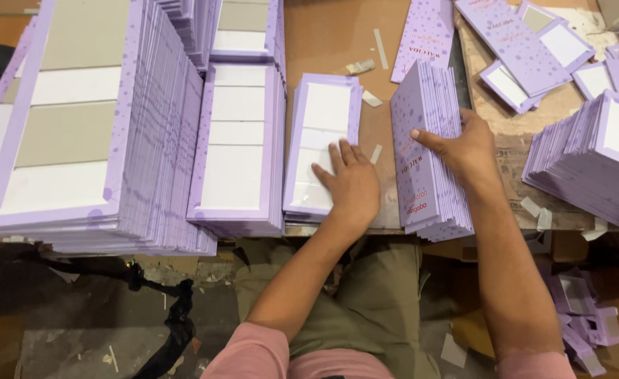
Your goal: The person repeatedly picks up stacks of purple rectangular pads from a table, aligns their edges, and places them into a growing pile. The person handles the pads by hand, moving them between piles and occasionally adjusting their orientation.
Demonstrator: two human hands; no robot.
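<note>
At your far left a tall stack of large lilac cardboard panels with white and grey rectangles (77,126) leans on the brown wooden table (330,35), and just beside it sits a narrower stack of lilac-framed white panels (238,140).

Next comes a low stack of small lilac-bordered white cards (321,126). Your left hand (351,184) lies flat on the near end of this stack, palm down, fingers spread and pointing up and to the left; the grip is wide and closes on nothing, it only presses on the top card.

Just to the right, with a strip of bare table between, is a thick stack of lilac dotted cardboard sheets with pink lettering (425,154), fanned slightly toward its right side. Your right hand (467,146) rests over the right edge of this stack, thumb stretched left across the top sheet and fingers curled down over the fanned edges, so the grip clasps the stack's side.

Small paper offcuts (371,98) lie on the table between and above the two stacks. Further right, loose lilac folded cards (516,45) lie scattered on a sheet of brown cardboard (513,133), and at the far right a slanting stack of lilac-edged white panels (597,161) spreads toward the table edge.
</note>
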